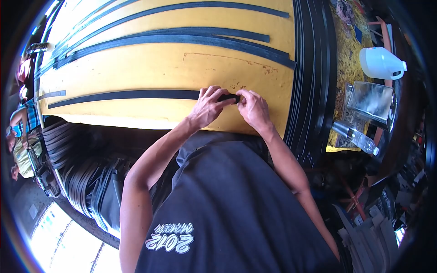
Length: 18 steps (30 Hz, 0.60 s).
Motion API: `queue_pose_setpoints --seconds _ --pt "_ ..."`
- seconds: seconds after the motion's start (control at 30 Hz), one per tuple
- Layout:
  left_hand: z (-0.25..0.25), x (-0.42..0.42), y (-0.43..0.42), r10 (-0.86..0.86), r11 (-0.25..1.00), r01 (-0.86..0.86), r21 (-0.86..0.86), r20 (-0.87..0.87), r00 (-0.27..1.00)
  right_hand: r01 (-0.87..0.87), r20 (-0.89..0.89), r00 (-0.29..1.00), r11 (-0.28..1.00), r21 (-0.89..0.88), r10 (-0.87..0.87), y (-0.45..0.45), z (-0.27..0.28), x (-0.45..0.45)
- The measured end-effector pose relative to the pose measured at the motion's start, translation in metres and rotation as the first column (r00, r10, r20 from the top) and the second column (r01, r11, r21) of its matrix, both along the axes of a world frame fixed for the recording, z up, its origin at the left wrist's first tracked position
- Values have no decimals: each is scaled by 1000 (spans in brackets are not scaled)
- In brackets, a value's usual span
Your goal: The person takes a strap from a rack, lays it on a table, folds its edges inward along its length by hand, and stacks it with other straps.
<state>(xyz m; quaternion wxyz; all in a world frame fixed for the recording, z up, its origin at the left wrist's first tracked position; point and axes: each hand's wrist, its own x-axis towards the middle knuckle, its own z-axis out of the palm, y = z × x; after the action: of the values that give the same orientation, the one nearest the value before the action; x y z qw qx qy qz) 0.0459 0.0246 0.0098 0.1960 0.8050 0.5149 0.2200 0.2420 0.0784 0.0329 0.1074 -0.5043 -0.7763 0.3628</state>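
Note:
A long flat black strip (132, 94) lies across the yellow table (150, 111), its right end lifted and folded between my hands. My left hand (207, 107) is closed on the strip near this end, thumb stretched along it. Close beside it, my right hand (254, 109) pinches the very tip with thumb and fingers. The fingers partly hide the folded end, so its exact shape cannot be made out.
More dark strips (182, 38) lie farther back on the table. Long black strips (314, 68) hang over its right edge. Beyond are a white jug (382, 63), a metal tin (371, 100) and a clear bottle (357, 136). People (25, 141) are at far left.

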Motion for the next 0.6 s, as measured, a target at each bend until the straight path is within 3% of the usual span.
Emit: queue_pose_setpoints --seconds 0.13,0.2,0.27,0.4,0.43,0.6 --pt "3 -15 0 117 993 -116 -18 221 968 32 39 999 997 75 -35 -5 8 0" --pt "8 -26 -5 137 990 -139 2 165 977 7 -15 1000 940 341 -3 -8 5 1" --pt "11 -33 -9 170 982 -174 70 54 984 -9 -38 999 932 363 24 -12 1 -2" --pt "-1 -34 -15 115 987 -115 113 9 993 -120 -64 984 886 449 166 -20 -5 -10" --pt "-3 -36 -16 113 988 -113 109 4 994 -247 67 968 884 396 241 -23 -19 -4" --pt "-3 -48 -29 132 985 -122 118 -75 988 -379 258 916 873 307 307 -35 -22 25"
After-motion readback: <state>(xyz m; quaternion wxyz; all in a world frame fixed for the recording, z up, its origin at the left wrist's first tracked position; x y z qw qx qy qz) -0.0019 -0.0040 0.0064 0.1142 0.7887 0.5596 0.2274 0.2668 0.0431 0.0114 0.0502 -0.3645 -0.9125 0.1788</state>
